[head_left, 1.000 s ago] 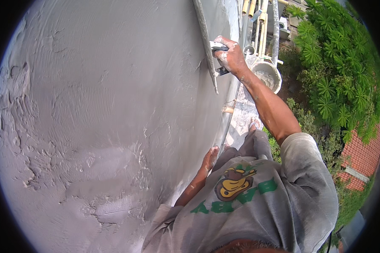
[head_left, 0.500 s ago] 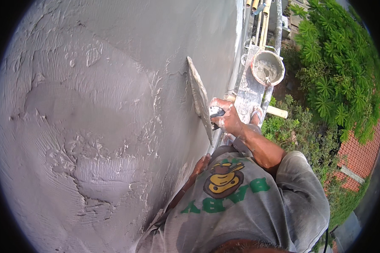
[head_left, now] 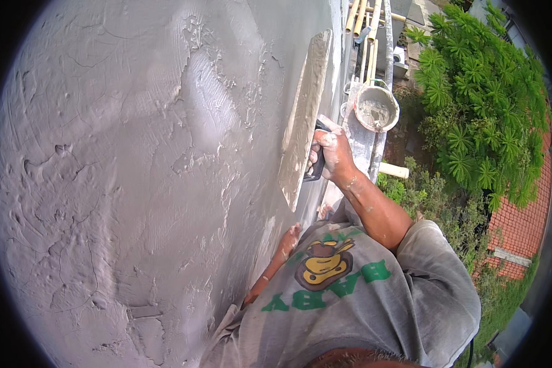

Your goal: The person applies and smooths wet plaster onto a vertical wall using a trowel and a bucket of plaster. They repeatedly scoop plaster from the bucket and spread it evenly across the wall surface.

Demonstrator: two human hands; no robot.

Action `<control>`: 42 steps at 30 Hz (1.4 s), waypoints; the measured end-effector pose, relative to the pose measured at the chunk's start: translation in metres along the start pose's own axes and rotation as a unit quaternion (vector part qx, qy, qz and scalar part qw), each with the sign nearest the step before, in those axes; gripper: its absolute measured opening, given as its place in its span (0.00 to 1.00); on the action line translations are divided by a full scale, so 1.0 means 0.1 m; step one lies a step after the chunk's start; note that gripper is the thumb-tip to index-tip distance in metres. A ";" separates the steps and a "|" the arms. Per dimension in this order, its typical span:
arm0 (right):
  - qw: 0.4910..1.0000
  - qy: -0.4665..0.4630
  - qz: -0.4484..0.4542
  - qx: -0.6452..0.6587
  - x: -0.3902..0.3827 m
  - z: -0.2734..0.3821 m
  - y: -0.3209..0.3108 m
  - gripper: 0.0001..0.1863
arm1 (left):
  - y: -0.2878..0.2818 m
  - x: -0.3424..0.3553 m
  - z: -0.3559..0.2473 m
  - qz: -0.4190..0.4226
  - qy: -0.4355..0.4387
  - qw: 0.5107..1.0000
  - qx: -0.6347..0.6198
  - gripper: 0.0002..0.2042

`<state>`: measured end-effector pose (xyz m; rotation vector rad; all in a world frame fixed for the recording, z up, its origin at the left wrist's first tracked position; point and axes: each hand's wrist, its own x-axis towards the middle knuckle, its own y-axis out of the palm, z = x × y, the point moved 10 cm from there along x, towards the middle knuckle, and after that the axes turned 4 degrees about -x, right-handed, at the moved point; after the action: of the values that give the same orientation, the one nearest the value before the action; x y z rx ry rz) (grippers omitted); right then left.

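My right hand [head_left: 331, 149] is closed round the dark handle of a long plastering trowel [head_left: 305, 119], its fingers smeared with grey plaster. The trowel's blade stands along the wet plastered wall [head_left: 159, 202], tilted a little, with plaster on its face; whether its whole edge touches cannot be made out. My left hand [head_left: 288, 242] hangs low between my shirt and the wall. Its fingers are small and partly hidden, so their grip does not show. Rough ridges, cracks and smoother patches mark the plaster.
A bucket of wet plaster [head_left: 376, 109] stands on the narrow scaffold plank [head_left: 357, 138] ahead of me, to the right of the wall. Bamboo poles [head_left: 372, 46] run beyond it, and a pole end [head_left: 394, 170] juts out sideways. Right of the scaffold are trees [head_left: 466, 122] and a tiled roof [head_left: 521, 214] below.
My right hand has moved the trowel farther up the wall, and its blade has turned more upright, showing more of its plaster-coated face. The view has shifted slightly.
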<state>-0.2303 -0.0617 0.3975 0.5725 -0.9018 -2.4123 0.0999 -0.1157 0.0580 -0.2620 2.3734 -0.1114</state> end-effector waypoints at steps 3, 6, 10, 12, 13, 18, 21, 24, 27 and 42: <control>0.995 0.093 -0.035 -0.026 0.03 -0.07 0.12 0.04 | -0.01 -0.01 -0.20 -0.013 0.019 1.000 -0.002 0.28; 0.990 0.092 -0.082 -0.064 0.04 0.00 0.18 0.02 | 0.08 -0.07 -0.46 -0.023 0.041 0.995 -0.087 0.30; 0.996 0.049 -0.064 -0.029 0.46 0.73 0.52 0.03 | -0.01 0.07 -0.19 0.014 0.055 0.998 -0.037 0.32; 0.998 -0.007 -0.041 -0.047 0.71 1.25 0.77 0.00 | -0.01 0.17 0.01 0.029 0.020 0.999 -0.021 0.32; 0.996 -0.042 -0.039 -0.066 0.77 1.54 0.90 0.03 | -0.04 0.19 0.03 0.033 0.010 0.999 -0.008 0.32; 0.967 -0.155 -0.003 -0.203 1.31 2.32 0.81 0.11 | 0.10 0.01 -0.51 0.033 0.009 0.999 -0.013 0.31; 0.878 -0.220 -0.062 -0.420 1.34 2.27 0.31 0.06 | 0.08 -0.14 -0.98 -0.003 -0.003 0.999 -0.035 0.32; 0.879 -0.227 -0.004 -0.418 1.57 1.89 -0.04 0.07 | 0.09 -0.17 -0.81 0.023 -0.011 0.998 -0.051 0.33; 0.914 -0.186 0.013 -0.361 1.79 1.45 -0.27 0.06 | -0.05 -0.20 -0.44 0.008 -0.040 0.999 -0.033 0.33; 0.952 -0.017 0.100 -0.289 -0.46 -0.58 0.11 0.07 | 0.05 -0.07 -0.07 0.076 -0.028 0.995 0.050 0.38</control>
<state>-0.1597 -0.0702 0.3741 0.2044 -0.2151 -2.3425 0.0998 -0.1091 0.0670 -0.0358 2.3148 -0.1477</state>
